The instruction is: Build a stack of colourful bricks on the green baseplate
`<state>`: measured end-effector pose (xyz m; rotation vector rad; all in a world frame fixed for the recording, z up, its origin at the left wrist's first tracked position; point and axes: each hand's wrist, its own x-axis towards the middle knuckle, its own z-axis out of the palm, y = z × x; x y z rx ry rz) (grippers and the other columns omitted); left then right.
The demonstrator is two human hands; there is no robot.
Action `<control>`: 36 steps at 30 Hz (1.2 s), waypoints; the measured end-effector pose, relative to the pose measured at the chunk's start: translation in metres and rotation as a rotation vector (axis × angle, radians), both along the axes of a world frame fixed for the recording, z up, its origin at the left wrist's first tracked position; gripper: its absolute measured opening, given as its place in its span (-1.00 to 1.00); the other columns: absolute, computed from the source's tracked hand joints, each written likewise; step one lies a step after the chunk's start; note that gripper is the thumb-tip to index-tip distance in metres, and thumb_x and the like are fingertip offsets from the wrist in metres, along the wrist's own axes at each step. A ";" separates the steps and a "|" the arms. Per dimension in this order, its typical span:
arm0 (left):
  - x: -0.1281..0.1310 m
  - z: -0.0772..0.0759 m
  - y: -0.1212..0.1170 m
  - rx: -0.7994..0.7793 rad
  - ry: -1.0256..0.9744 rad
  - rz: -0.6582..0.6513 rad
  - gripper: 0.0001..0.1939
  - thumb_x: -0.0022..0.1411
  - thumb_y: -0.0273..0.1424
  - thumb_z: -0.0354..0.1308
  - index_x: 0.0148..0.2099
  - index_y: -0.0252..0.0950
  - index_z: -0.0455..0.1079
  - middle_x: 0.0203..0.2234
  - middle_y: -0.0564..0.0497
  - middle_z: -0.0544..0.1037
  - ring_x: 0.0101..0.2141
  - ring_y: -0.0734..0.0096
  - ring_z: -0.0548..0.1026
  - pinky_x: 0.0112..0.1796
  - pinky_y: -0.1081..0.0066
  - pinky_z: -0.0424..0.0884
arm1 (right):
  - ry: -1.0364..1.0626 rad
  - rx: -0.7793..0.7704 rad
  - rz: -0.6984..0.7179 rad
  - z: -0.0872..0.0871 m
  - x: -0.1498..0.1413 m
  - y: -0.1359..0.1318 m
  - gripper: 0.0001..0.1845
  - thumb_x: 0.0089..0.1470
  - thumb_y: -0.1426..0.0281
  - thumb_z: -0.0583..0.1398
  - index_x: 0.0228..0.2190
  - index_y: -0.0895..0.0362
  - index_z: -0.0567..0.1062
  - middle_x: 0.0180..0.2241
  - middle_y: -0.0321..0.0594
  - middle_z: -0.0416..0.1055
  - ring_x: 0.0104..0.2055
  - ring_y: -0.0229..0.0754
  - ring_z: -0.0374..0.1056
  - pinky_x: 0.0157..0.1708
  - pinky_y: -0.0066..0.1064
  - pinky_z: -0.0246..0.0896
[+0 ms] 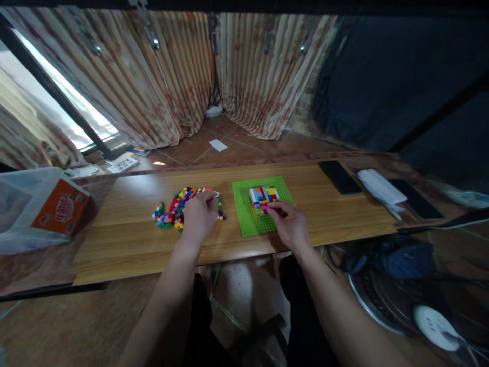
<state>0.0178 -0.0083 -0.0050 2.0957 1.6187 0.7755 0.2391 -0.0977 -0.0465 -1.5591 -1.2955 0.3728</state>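
A green baseplate [240, 206] lies on the wooden table, bearing a low block of coloured toy bricks [260, 195] in white, blue, red and yellow. At the near right corner of that block, my right hand [292, 221] pinches a small magenta brick [264, 208] between thumb and fingertips. To the left is a loose pile of small mixed bricks [177, 206]. Over the pile's right part hovers my left hand [200, 214], its fingers bent together. Whatever its fingertips hold, if anything, is too small to make out.
A black phone [340, 177] and a white folded item [382, 186] lie toward the table's right end. Beyond the left end stands a clear plastic bin [26, 204] beside an orange box [61, 208]. A power strip [435, 326] sits low at the right.
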 end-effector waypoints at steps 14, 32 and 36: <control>0.056 -0.019 -0.031 -0.187 -0.290 -0.270 -0.77 0.22 -0.53 0.10 -0.18 -0.30 0.57 -0.25 -0.10 0.66 -0.24 0.22 0.59 -0.16 0.30 0.44 | -0.128 -0.030 0.018 0.002 -0.013 0.002 -0.82 0.14 0.33 0.17 -0.32 0.04 0.60 -0.27 -0.18 0.53 -0.20 -0.08 0.42 -0.14 -0.23 0.28; 0.069 -0.017 -0.036 -0.180 -0.109 -0.230 -0.77 0.30 -0.45 0.10 -0.11 -0.28 0.58 -0.22 -0.07 0.66 -0.25 0.30 0.60 -0.18 0.39 0.44 | -0.115 0.023 -0.081 0.003 -0.014 0.004 -0.80 0.12 0.39 0.18 -0.30 0.10 0.63 -0.28 -0.16 0.56 -0.20 -0.10 0.46 -0.14 -0.23 0.33; 0.069 -0.017 -0.036 -0.170 -0.085 -0.225 -0.77 0.30 -0.45 0.09 -0.11 -0.28 0.58 -0.25 -0.08 0.66 -0.28 0.31 0.60 -0.21 0.40 0.45 | -0.150 0.008 -0.063 0.001 -0.013 0.003 -0.81 0.12 0.37 0.19 -0.29 0.08 0.62 -0.29 -0.16 0.54 -0.22 -0.10 0.44 -0.17 -0.24 0.34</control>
